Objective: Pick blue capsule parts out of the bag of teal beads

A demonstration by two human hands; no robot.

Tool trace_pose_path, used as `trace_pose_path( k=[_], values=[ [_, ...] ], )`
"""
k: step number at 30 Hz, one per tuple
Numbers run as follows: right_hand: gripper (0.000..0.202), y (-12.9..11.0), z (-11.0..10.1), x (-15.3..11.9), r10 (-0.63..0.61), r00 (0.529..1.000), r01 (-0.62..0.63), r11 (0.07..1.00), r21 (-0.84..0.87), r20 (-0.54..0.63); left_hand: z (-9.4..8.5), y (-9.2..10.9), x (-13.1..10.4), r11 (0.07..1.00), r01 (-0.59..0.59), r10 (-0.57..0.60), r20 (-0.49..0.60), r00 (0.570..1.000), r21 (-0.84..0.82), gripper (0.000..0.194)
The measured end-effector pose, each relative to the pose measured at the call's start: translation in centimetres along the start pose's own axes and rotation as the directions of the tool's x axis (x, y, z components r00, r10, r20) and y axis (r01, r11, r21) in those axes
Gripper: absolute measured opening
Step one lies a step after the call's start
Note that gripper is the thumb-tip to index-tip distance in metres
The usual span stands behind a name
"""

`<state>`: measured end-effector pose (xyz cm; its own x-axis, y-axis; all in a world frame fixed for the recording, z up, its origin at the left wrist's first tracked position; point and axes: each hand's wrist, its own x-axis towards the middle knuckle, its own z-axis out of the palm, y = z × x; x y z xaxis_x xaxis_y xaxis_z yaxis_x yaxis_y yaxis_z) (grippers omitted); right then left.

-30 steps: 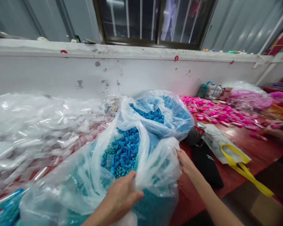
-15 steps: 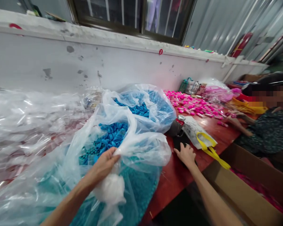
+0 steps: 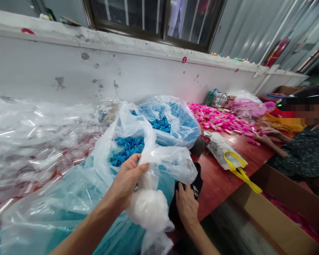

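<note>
My left hand (image 3: 129, 177) is closed round the gathered neck of a clear plastic bag (image 3: 151, 159), above a bunched white knot of film (image 3: 150, 209). Blue plastic pieces (image 3: 127, 148) show through the opening behind it, and teal contents show through the film below. To the right, my right hand (image 3: 187, 203) has its fingers curled on a black, flat, soft-looking item (image 3: 195, 186) with white lettering, close against the bag. Part of this item is hidden under the hand and the plastic, so I cannot tell its kind.
A second bag (image 3: 186, 124) of blue pieces stands behind. Clear packages (image 3: 37, 148) cover the left side. On the red table (image 3: 218, 177) are a dark bottle (image 3: 201, 144), a white bag with yellow handles (image 3: 225, 152) and pink pieces (image 3: 225, 122). A cardboard box (image 3: 281, 219) and a co-worker (image 3: 303, 148) are at right.
My right hand has moved left and nearer, and the black item has come with it from beside the bottle to the bag. My left hand has lifted the bag's neck slightly up and right.
</note>
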<state>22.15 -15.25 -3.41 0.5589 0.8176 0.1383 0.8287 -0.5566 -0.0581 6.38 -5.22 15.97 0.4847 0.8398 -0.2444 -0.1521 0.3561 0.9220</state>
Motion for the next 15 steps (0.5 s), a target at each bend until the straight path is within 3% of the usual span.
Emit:
trace_pose_path(
  k=[3, 7, 12, 15],
  values=[
    [0.03, -1.3, -0.2, 0.6, 0.002, 1.0, -0.003, 0.999, 0.043, 0.028, 0.3, 0.0, -1.0, 0.998, -0.021, 0.022, 0.022, 1.0, -0.057, 0.037],
    [0.028, -0.2, -0.3, 1.7, -0.063, 0.998, 0.064, 0.997, 0.039, -0.016, -0.6, 0.7, -1.4, 0.996, -0.029, 0.034, 0.055, 0.998, -0.084, 0.036],
    [0.034, 2.2, 0.1, 2.0, -0.283, 0.958, 0.281, 0.959, 0.044, 0.039, -1.3, 3.6, -0.9, 0.985, -0.114, 0.121, 0.042, 0.992, -0.126, 0.033],
    [0.041, 1.8, 0.6, 2.4, -0.286, 0.956, 0.28, 0.956, 0.089, 0.061, -1.2, 5.6, -0.4, 0.972, -0.166, 0.176, 0.048, 0.983, -0.164, 0.032]
  ],
)
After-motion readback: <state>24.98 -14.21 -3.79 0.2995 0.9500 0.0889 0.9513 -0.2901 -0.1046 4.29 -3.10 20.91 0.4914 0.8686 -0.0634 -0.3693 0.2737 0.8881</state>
